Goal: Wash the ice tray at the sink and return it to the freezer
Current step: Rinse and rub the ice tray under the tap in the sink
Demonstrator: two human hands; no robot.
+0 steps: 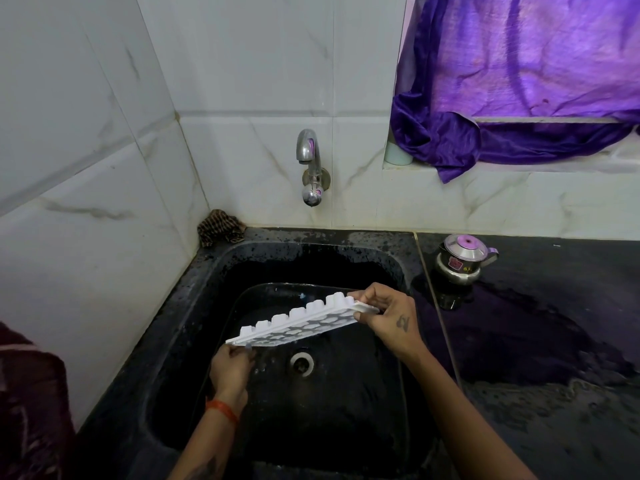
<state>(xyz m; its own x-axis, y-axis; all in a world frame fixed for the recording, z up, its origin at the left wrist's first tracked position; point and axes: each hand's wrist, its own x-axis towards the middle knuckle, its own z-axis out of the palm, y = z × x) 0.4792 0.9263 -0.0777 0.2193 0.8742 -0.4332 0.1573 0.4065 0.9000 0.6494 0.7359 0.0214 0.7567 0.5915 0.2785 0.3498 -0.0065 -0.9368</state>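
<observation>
Two hands are holding one ice tray (pixel 301 323) over the sink (pixel 207 268): left hand (pixel 230 370) fingers and right hand (pixel 388 315) fingers are pinching opposite end edges; open basin below.

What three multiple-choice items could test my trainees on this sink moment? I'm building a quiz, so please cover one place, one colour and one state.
1. Where is the ice tray?
A. lying on the counter
B. held above the sink
C. under the cloth

2. What colour is the curtain?
A. purple
B. green
C. yellow

3. How is the tray held?
A. by one hand only
B. by no hand
C. by both hands, one at each end

Answers:
1 B: the tray hangs tilted over the basin, above the drain.
2 A: the fabric at the window ledge is plainly purple.
3 C: the left hand has its grip on the near end and the right hand on the far end.
</observation>
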